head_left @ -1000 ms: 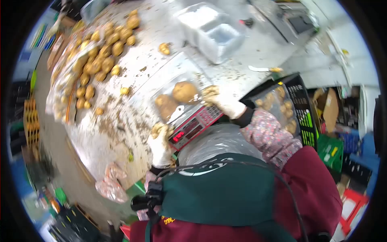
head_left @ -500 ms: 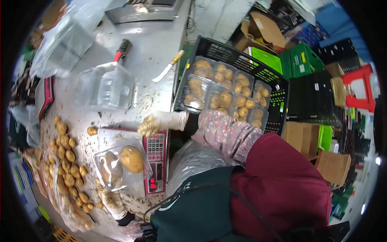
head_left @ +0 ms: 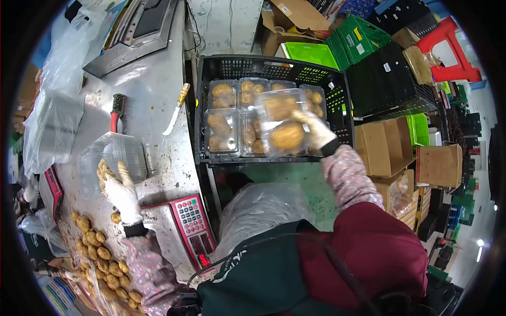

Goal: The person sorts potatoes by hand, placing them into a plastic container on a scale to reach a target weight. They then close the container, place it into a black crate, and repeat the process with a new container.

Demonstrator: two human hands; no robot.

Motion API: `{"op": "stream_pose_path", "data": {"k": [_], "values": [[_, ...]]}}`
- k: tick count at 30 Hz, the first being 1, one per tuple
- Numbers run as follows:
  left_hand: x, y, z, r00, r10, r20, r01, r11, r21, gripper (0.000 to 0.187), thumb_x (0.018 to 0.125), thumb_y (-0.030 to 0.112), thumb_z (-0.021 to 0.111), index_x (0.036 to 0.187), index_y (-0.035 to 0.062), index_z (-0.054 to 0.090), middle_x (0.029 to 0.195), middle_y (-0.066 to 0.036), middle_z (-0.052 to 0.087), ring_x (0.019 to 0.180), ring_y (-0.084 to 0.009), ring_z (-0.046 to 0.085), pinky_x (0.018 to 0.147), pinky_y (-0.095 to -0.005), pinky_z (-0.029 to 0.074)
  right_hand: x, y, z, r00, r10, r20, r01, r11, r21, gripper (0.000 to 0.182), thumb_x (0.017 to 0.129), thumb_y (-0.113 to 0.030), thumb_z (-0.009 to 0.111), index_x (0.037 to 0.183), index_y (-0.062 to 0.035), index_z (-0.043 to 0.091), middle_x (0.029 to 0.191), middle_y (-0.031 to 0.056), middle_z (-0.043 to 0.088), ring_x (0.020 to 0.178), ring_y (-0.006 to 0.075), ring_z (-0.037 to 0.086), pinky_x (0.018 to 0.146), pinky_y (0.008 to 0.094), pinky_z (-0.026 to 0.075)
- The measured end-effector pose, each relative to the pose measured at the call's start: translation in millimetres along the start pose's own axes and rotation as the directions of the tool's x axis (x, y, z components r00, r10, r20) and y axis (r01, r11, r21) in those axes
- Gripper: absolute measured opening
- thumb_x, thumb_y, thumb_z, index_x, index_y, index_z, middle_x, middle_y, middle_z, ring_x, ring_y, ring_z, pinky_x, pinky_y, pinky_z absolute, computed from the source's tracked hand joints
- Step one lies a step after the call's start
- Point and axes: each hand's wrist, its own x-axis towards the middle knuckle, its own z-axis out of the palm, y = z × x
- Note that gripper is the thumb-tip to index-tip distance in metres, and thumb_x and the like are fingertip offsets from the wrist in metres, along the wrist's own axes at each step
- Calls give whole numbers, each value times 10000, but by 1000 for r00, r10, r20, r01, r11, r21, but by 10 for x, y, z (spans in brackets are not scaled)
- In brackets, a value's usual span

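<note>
My right hand (head_left: pixel 315 129), in a white glove with a soiled palm, grips one side of a clear plastic clamshell box of potatoes (head_left: pixel 288 138). This box is blurred by motion and held tilted over the black crate (head_left: pixel 263 160). Several similar boxes of potatoes (head_left: pixel 219 124) sit in rows inside the crate. On the left, my gloved left hand (head_left: pixel 118 188) reaches onto a stack of clear plastic boxes (head_left: pixel 132 150), thumb and fingers apart. Just below that hand is the red-framed scale (head_left: pixel 194 216), its bare metal plate partly hidden by my sleeve.
Loose potatoes (head_left: pixel 108 266) lie heaped at the lower left. A knife (head_left: pixel 177 109) and a red-and-black handled tool (head_left: pixel 117 111) rest on the metal table (head_left: pixel 158 79). Cardboard boxes (head_left: pixel 385 147) and green crates (head_left: pixel 358 42) stand to the right and behind.
The potato box has gone from the scale to above the crate, now in my right hand. My left hand has moved up from beside the scale to the clear boxes.
</note>
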Motion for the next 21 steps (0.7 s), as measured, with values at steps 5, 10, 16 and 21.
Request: {"op": "stream_pose_path", "data": {"k": [5, 10, 16, 21], "values": [[-196, -568, 393, 851, -363, 379, 382, 924, 26, 355, 939, 337, 605, 1006, 3, 706, 804, -200, 689, 742, -323, 686, 691, -416, 529, -219, 79, -1301, 927, -9, -375, -53, 986, -156, 480, 881, -255, 710, 1283, -33, 570, 1159, 76, 644, 1027, 186, 630, 905, 330, 513], [-225, -842, 424, 807, -379, 454, 529, 805, -268, 350, 914, 332, 608, 871, -1, 707, 736, -209, 667, 678, -347, 667, 620, -447, 490, -301, 636, -2163, 913, 241, -329, -301, 943, -144, 459, 938, -340, 618, 1263, -18, 582, 1184, 91, 645, 1065, 205, 619, 949, 332, 476], [-135, -584, 94, 904, -405, 135, 423, 894, -149, 250, 856, 259, 684, 943, 29, 726, 861, -196, 695, 774, -378, 666, 691, -412, 525, 117, 802, -2761, 753, 327, -571, -586, 728, -356, 460, 881, -399, 658, 1163, -38, 613, 1098, 108, 651, 950, 283, 606, 801, 441, 478], [-337, -322, -949, 950, -276, 145, 281, 959, -21, 193, 823, 120, 671, 1008, 66, 665, 916, -134, 631, 881, -318, 585, 799, -419, 461, 822, 13, -2082, 815, -376, -442, -351, 287, -892, 493, 876, -309, 673, 1174, 80, 624, 1154, 193, 675, 1051, 291, 634, 943, 357, 450]]}}
